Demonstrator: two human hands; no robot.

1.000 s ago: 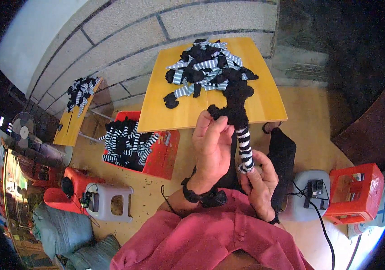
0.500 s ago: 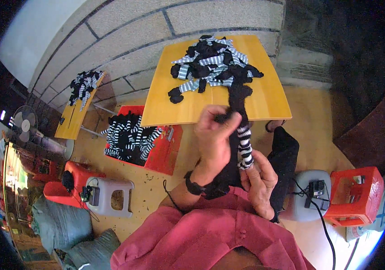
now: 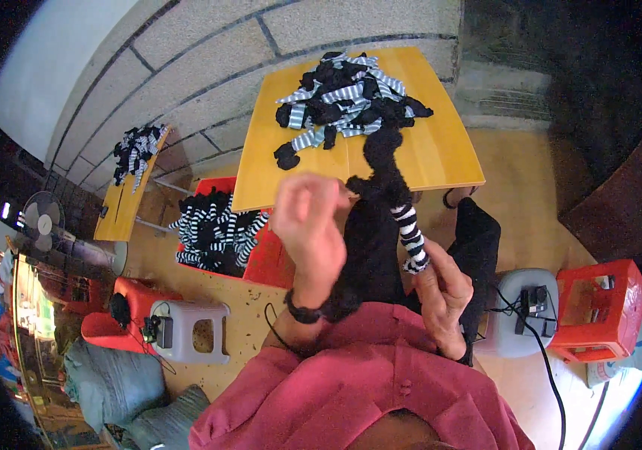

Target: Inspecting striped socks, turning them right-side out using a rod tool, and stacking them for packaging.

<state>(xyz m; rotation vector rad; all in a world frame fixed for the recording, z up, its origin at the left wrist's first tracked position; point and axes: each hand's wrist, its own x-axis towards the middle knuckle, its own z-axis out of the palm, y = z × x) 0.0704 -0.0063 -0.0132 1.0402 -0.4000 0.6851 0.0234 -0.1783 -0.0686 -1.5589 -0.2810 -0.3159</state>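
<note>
My right hand (image 3: 441, 300) grips the lower end of a knit piece with a black-and-white striped tube (image 3: 409, 229), fingers and thumb closed round it. Above the stripes its fuzzy black part (image 3: 388, 184) reaches up over the front edge of the yellow table (image 3: 441, 161). My left hand (image 3: 310, 229) is raised to the left of it, blurred by motion. The fingers look bent, their tips close to a small black end of the knit, but whether they hold anything is unclear. A heap of black and grey-striped knit pieces (image 3: 347, 94) lies on the table.
Left of the table stands a red bin (image 3: 272, 259) of striped knits. A second yellow table (image 3: 122, 206) with more knits is farther left. Grey stools (image 3: 197, 311) and red stools (image 3: 598, 311) flank me, with cables and small devices on them. A fan (image 3: 42, 214) is at far left.
My left hand has moved left, off the black part of the knit piece. My right hand still grips the striped end, which has shifted slightly right.
</note>
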